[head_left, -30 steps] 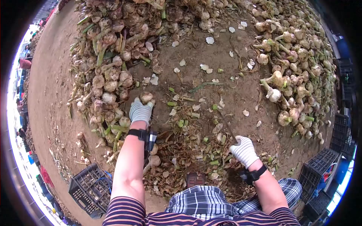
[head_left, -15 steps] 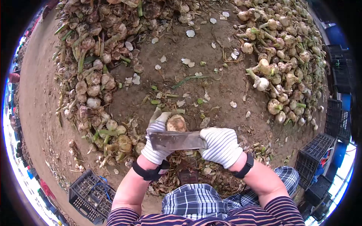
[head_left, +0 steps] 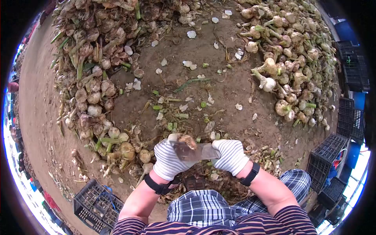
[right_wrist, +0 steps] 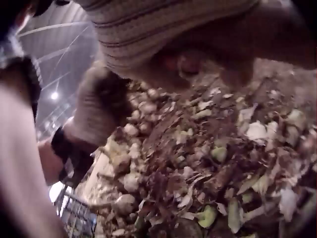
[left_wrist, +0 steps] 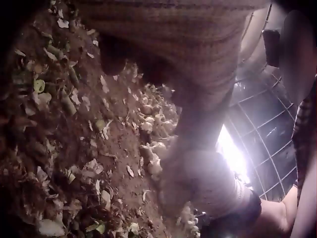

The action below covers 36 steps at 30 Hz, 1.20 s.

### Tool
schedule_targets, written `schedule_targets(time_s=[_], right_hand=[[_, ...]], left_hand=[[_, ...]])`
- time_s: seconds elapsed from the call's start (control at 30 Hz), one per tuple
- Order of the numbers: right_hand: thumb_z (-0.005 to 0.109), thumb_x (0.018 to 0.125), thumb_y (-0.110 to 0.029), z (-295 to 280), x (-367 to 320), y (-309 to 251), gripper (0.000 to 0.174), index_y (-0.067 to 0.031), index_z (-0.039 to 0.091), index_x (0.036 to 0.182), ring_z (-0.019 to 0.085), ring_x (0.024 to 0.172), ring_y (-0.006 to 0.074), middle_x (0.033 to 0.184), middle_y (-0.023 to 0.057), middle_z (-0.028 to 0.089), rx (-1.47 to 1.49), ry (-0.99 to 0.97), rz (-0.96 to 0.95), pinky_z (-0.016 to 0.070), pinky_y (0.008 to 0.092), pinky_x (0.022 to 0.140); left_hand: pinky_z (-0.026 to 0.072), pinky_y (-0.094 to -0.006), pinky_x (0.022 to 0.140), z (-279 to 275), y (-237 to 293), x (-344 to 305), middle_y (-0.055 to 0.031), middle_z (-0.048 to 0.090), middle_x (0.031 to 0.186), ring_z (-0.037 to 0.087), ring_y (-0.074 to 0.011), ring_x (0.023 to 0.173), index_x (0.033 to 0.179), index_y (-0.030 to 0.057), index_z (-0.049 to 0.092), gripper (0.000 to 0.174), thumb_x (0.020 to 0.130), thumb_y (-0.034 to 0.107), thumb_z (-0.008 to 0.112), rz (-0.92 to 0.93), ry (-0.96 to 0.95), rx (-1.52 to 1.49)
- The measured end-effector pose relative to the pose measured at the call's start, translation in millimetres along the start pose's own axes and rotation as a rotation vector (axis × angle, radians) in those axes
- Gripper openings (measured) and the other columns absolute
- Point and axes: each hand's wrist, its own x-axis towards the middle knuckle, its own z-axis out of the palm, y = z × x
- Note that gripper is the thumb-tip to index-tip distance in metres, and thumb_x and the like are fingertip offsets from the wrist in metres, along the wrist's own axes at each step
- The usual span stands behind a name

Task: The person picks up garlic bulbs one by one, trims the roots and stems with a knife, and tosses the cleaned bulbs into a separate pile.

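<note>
In the head view a wide flat blade (head_left: pixel 195 152) lies across between the two gloved hands. The right hand (head_left: pixel 231 156), in a striped glove, grips its handle end. The left hand (head_left: pixel 170 157) holds a brownish garlic bulb (head_left: pixel 187 141) against the blade's far end; the blade covers part of the bulb and of the fingers. In the left wrist view the left hand (left_wrist: pixel 168 34) is dark and close, and the right hand (left_wrist: pixel 208 183) shows beyond it. The right wrist view has the right hand (right_wrist: pixel 148 34) at the top and the left hand (right_wrist: pixel 96 106) behind.
Heaped garlic with stems lies at the left (head_left: pixel 94 98) and the right (head_left: pixel 293 58). Cut stems and dry skins (head_left: pixel 266 156) litter the soil around the hands. Black crates stand at lower left (head_left: pixel 98 204) and right (head_left: pixel 327 156). Plaid-clad legs (head_left: pixel 203 207) are below the hands.
The left hand went from the left heap to the middle with a bulb, and the right hand brought the blade up to it. Since half a second ago, the blade has shifted right and tilted.
</note>
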Motion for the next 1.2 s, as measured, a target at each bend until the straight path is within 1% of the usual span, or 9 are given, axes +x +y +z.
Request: schedule_targets(time_s=[0.17, 0.37, 0.5, 0.57, 0.73, 0.87, 1.03, 1.1, 1.2], right_hand=[[0.061, 0.068, -0.024, 21, -13, 60, 0.026, -0.0092, 0.064, 0.089, 0.064, 0.076, 0.0346, 0.082, 0.0158, 0.067, -0.072, -0.147, 0.494, 0.0511, 0.0426, 0.071], [0.058, 0.071, -0.023, -18, 1, 25, 0.018, -0.0093, 0.062, 0.082, 0.063, 0.076, 0.0350, 0.078, 0.0176, 0.064, 0.084, -0.017, 0.448, 0.0502, 0.0421, 0.066], [0.060, 0.072, -0.023, -29, -10, 16, 0.016, -0.0093, 0.062, 0.081, 0.062, 0.073, 0.0357, 0.077, 0.0164, 0.063, -0.042, 0.056, 0.357, 0.0496, 0.0419, 0.064], [0.061, 0.072, -0.021, -35, -12, 17, 0.016, -0.0083, 0.061, 0.080, 0.061, 0.073, 0.0366, 0.077, 0.0160, 0.063, -0.013, 0.221, 0.301, 0.0490, 0.0431, 0.064], [0.067, 0.078, -0.020, -30, -11, 6, 0.016, -0.0064, 0.064, 0.085, 0.055, 0.056, 0.0177, 0.066, 0.0107, 0.061, 0.722, 0.133, 0.425, 0.0455, 0.0277, 0.057], [0.066, 0.073, -0.018, -11, -8, 6, 0.015, -0.0069, 0.064, 0.082, 0.058, 0.056, 0.0221, 0.062, 0.0097, 0.060, 0.670, 0.145, 0.333, 0.0474, 0.0305, 0.057], [0.060, 0.069, -0.021, -29, 2, -2, 0.017, -0.0079, 0.063, 0.080, 0.061, 0.064, 0.0342, 0.068, 0.0160, 0.062, 0.252, -0.016, 0.279, 0.0489, 0.0380, 0.059], [0.059, 0.068, -0.021, -31, 3, -4, 0.018, -0.0083, 0.063, 0.080, 0.061, 0.065, 0.0352, 0.069, 0.0164, 0.062, 0.211, -0.023, 0.257, 0.0491, 0.0392, 0.059], [0.059, 0.068, -0.022, -32, 4, -3, 0.019, -0.0091, 0.064, 0.082, 0.061, 0.068, 0.0364, 0.071, 0.0171, 0.063, 0.150, -0.040, 0.245, 0.0497, 0.0411, 0.061]], left_hand=[[0.0494, -0.0359, 0.070, -45, 14, 24, -0.0115, 0.060, 0.090, 0.060, -0.0276, 0.077, 0.106, 0.0033, 0.051, 0.053, 0.057, 0.010, 0.072, 0.414, 0.135, 0.039], [0.0422, -0.0444, 0.075, -42, -27, 43, -0.0061, 0.057, 0.087, 0.056, -0.0282, 0.080, 0.104, 0.0156, 0.060, 0.078, 0.038, 0.049, 0.087, 0.242, 0.166, 0.442], [0.0489, -0.0422, 0.075, -34, -38, 33, -0.0075, 0.060, 0.094, 0.060, -0.0260, 0.086, 0.106, 0.0087, 0.057, 0.074, 0.047, 0.038, 0.090, 0.021, 0.125, -0.052], [0.0512, -0.0399, 0.075, -35, -19, 34, -0.0061, 0.060, 0.100, 0.060, -0.0221, 0.094, 0.107, 0.0055, 0.054, 0.065, 0.056, 0.026, 0.088, -0.423, 0.020, -0.894], [0.0468, -0.0412, 0.094, -21, -47, 9, -0.0089, 0.060, 0.113, 0.059, -0.0225, 0.104, 0.114, 0.0038, 0.054, 0.046, 0.076, 0.023, 0.071, -0.611, -0.194, -1.391], [0.0500, -0.0345, 0.078, -11, -40, 5, -0.0070, 0.062, 0.094, 0.059, -0.0164, 0.085, 0.106, 0.0028, 0.055, 0.033, 0.077, 0.014, 0.067, -0.726, -0.264, -1.526], [0.0479, -0.0257, 0.072, -26, -22, 18, -0.0084, 0.065, 0.088, 0.061, -0.0149, 0.079, 0.114, 0.0012, 0.057, 0.044, 0.072, 0.008, 0.065, -0.743, -0.613, -1.436], [0.0483, -0.0274, 0.070, -27, -10, 27, -0.0061, 0.066, 0.088, 0.063, -0.0151, 0.081, 0.111, 0.0020, 0.060, 0.037, 0.075, 0.010, 0.063, -0.689, -0.750, -0.892], [0.0490, -0.0315, 0.068, -25, -1, 24, -0.0077, 0.066, 0.083, 0.064, -0.0209, 0.077, 0.101, 0.0017, 0.064, 0.026, 0.078, 0.014, 0.064, -0.273, -0.446, -0.240]])
